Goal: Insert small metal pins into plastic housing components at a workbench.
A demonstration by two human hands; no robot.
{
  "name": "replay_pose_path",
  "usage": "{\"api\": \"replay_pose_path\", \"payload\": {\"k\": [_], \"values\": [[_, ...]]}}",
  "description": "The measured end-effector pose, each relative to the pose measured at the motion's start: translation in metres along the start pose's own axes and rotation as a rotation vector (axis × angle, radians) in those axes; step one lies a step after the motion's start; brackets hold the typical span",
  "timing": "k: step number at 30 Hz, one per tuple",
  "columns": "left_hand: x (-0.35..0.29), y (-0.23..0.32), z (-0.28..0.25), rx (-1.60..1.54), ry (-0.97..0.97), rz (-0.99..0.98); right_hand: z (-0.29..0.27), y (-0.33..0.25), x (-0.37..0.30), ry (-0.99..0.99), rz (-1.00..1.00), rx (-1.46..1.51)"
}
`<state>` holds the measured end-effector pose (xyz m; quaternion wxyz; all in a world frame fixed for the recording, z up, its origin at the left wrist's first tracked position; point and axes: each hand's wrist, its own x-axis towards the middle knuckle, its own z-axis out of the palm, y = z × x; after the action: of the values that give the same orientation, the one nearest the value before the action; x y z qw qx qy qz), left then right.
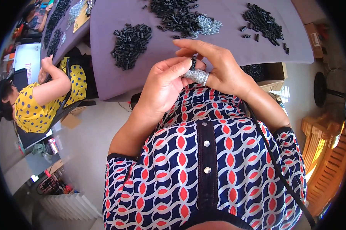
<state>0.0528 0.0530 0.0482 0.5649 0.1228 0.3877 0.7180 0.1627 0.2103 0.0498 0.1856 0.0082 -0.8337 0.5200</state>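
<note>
Pinching a small black part (193,63) right in the middle of the view, near the table's closest edge, with the left hand (163,84). That grip is narrow, thumb pressed in close beside the piece, though the fingers behind it are partly hidden. The right hand (221,67) comes in from about 3 o'clock, forefinger stretched out over the top and apart from the thumb. Can't tell whether it's actually clamping the piece too. There's a crinkly silvery cover (197,76) just below the part, on what looks like the right thumb.

Going by the clock around the hands: one black pile (132,46) at 10, a bigger black heap (176,15) a bit before 12, with silvery bits (209,25) touching it just past 12. Another black mound (262,23) is at 2, few loose ones beside it. All of that lies on the purplish table (265,53). At 3, just past the right wrist, a cardboard box (283,71) holds more dark stuff. Well off toward 9, a seated co-worker (34,111) in yellow polka dots, and some slatted wooden furniture (328,168) around 4.
</note>
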Motion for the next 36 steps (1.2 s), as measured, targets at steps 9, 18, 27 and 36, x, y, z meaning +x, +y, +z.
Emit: {"api": "replay_pose_path", "payload": {"k": [9,18,27,36], "values": [[0.0,-0.005,0.001,-0.067,0.013,-0.033,-0.003,0.007,0.001,-0.033,-0.119,-0.123],[0.008,-0.02,-0.008,-0.167,0.059,-0.131,-0.003,0.02,-0.008,0.002,-0.147,-0.251],[0.002,-0.004,-0.036,0.402,0.196,0.154,-0.049,0.047,-0.019,0.212,-0.054,-0.643],[-0.015,0.035,-0.081,0.614,0.515,0.469,-0.109,0.114,-0.031,0.4,0.128,-1.039]]}}
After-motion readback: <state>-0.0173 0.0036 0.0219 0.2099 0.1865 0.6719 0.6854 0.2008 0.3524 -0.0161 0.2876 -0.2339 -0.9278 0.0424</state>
